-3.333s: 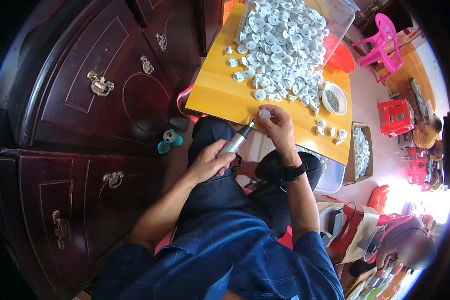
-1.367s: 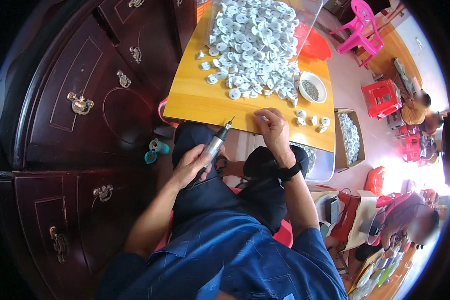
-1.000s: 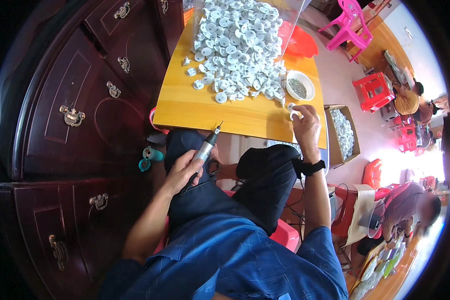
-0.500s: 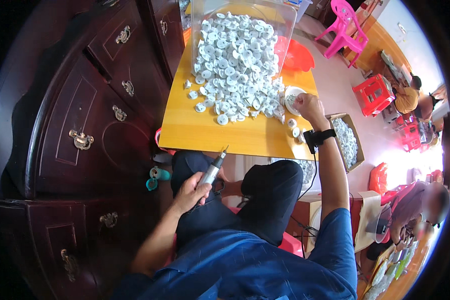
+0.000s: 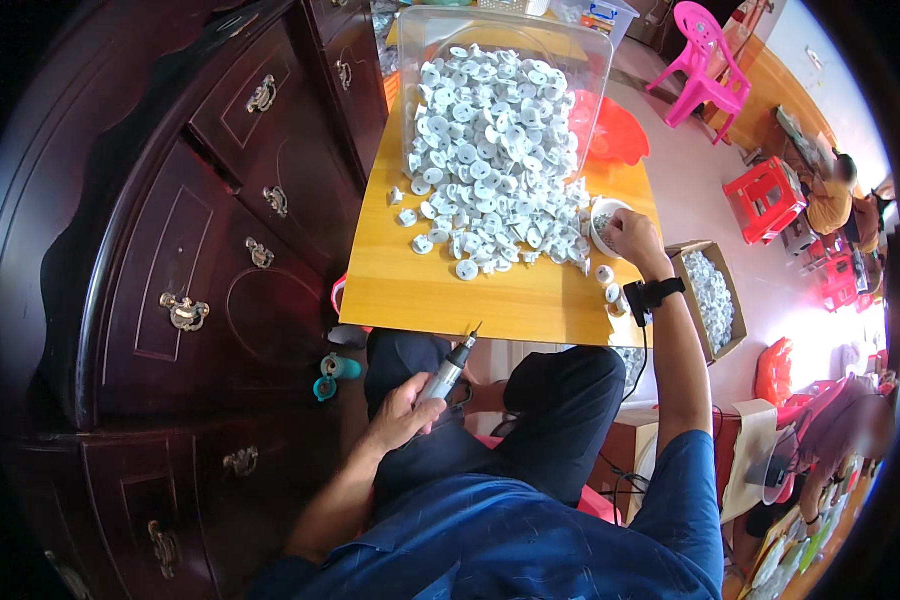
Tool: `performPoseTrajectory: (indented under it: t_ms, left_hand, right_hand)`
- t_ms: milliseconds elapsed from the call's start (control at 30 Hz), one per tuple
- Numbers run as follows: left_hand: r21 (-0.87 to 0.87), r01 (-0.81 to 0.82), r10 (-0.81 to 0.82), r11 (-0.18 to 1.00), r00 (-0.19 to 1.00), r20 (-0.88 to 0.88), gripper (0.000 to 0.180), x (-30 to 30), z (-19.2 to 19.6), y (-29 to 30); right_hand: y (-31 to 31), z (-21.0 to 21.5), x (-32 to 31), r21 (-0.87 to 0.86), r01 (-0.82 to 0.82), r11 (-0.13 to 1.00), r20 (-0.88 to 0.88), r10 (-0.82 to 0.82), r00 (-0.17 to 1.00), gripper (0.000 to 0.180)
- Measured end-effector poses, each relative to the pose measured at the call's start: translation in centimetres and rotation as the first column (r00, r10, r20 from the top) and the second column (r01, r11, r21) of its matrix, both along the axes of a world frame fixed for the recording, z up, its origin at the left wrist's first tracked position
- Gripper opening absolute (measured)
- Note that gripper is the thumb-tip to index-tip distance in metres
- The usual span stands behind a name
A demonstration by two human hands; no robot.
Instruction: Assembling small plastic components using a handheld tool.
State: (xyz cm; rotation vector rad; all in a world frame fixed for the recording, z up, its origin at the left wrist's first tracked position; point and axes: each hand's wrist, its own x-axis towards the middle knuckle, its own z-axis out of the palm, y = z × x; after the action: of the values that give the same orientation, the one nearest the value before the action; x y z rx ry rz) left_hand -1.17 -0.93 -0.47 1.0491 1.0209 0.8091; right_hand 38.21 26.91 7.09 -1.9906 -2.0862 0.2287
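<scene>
My left hand (image 5: 408, 412) is wrapped round a silver and black electric screwdriver (image 5: 445, 377), its thin bit pointing up past the table's near edge. At the table's right side, my right hand (image 5: 632, 238) dips its fingertips into a small white bowl (image 5: 600, 208) of tiny metal pieces that look like screws. Those fingers are bent together, and whatever they grip is hidden. A big heap of white round plastic parts (image 5: 510, 150) spills from a clear plastic bin (image 5: 600, 100) lying on the yellow table (image 5: 410, 295). A few assembled-looking white parts (image 5: 613, 292) stand beside my right wrist.
A red plastic basin (image 5: 620, 135) sits behind the bowl. Right of the table, a cardboard box (image 5: 738, 325) holds more white parts. Dark wooden drawers (image 5: 160, 270) rise close on my left. Stools, a pink chair (image 5: 705, 70) and other people are farther right.
The whole view has shifted slightly, so everything appears lower and further right. My right hand stays at the bowl, and my left still holds the screwdriver.
</scene>
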Motion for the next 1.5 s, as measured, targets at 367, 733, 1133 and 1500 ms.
performPoseTrajectory:
  t_ms: [367,733,1133,1500]
  left_hand:
    - [0.056,-0.004,0.007,0.998,0.999,-0.052,0.043,-0.1,-0.1,-0.2]
    - [0.132,-0.042,0.047,0.990,0.999,-0.029,0.052,-0.3,0.6,-0.1]
    - [0.112,0.031,-0.026,0.993,0.998,-0.053,0.050,-0.1,1.5,-0.1]
    - [0.091,0.051,-0.047,0.995,0.998,-0.040,0.051,-0.3,1.7,-0.2]
  right_hand:
    - [-6.8,3.3,-4.9,-0.015,-0.015,1.000,-0.820,-0.003,0.573,0.017]
    - [-15.3,-4.6,-15.9,-0.291,-0.281,0.914,-0.947,-0.318,-0.053,0.009]
    - [-16.2,-4.4,-17.1,-0.224,-0.378,0.898,-0.951,-0.286,-0.116,0.007]
    - [-16.3,-3.8,-17.1,-0.210,-0.396,0.894,-0.967,-0.250,-0.052,0.009]
